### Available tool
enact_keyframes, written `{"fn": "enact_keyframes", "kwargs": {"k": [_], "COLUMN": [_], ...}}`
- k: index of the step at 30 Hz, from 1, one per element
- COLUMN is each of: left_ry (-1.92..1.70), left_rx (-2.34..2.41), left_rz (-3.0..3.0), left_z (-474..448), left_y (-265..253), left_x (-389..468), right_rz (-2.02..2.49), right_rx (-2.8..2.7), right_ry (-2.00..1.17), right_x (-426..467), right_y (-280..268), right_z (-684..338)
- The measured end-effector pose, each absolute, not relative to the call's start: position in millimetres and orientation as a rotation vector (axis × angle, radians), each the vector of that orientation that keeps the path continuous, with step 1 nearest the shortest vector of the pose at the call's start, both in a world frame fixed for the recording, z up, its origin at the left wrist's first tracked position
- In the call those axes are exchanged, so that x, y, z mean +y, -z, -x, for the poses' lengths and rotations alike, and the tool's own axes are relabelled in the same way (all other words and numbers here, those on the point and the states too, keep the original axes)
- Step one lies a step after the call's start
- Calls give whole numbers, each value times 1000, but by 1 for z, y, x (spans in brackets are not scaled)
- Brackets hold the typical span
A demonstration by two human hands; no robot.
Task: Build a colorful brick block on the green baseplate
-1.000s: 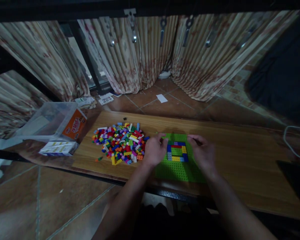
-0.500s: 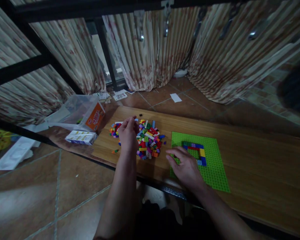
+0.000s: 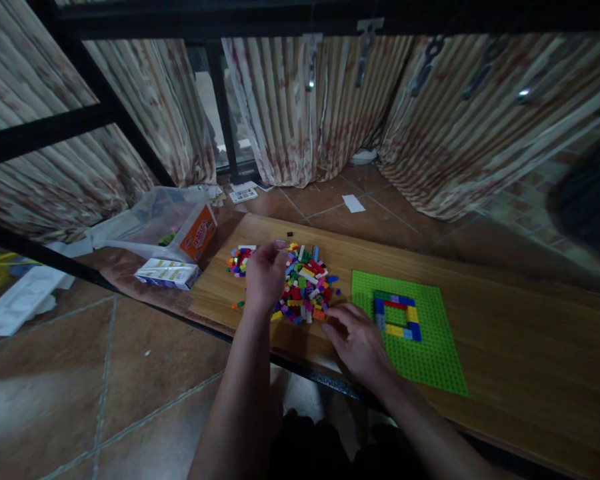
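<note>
My left hand [image 3: 266,277] is over the left part of a loose pile of toy building bricks [image 3: 305,283]. Its fingers are curled together in a pinch; whatever may be between the tips is too small to make out. At the pile's near right edge is my right hand [image 3: 359,343], its thumb and forefinger apart beside an orange brick [image 3: 319,315]. Nothing shows between them. To its right lies a green baseplate [image 3: 437,353] bearing a rectangular ring of bricks [image 3: 413,315] in blue, yellow, green and red, with an open middle.
The pile and baseplate lie on a long wooden board [image 3: 520,340]. Left of it, on the floor, are a clear plastic bin [image 3: 153,217] with an orange label and a small white-and-purple box [image 3: 167,272]. A small dark brick [image 3: 290,234] lies behind the pile.
My right hand has moved left, away from the brick ring to the edge of the pile, uncovering the ring's near side. My left hand stays over the pile; the view has shifted slightly.
</note>
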State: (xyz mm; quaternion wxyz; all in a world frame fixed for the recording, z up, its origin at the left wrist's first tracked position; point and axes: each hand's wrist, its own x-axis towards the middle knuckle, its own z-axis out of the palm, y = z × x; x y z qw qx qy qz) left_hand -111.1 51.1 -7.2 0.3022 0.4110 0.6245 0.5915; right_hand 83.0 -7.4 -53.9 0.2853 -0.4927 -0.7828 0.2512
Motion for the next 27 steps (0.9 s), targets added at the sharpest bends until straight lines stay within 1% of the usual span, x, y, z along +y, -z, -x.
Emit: {"fn": "enact_keyframes", "kwargs": {"k": [3, 7, 10, 15, 19, 27], "left_ry": [-1157, -835, -685, -448, -375, -495], "left_rx": [1919, 1956, 1962, 1992, 2011, 1971], "left_rz": [-1614, -2066, -2220, -2245, -2243, -2275], "left_z": [110, 98, 85, 66, 64, 70], "left_y": [15, 22, 24, 24, 25, 23], "left_x": [48, 50, 57, 65, 69, 69], "right_rz": [1318, 1300, 1281, 1285, 1324, 1319], "right_rx": [-2096, -2090, -2065, -2023, -2009, -2015], "right_ry": [-654, -608, -592, -592, -618, -615], "right_x": [-5, -3, -3, -2, -1, -1], "right_y": [54, 49, 46, 45, 42, 39], "right_z": [-84, -90, -95, -100, -104, -112]}}
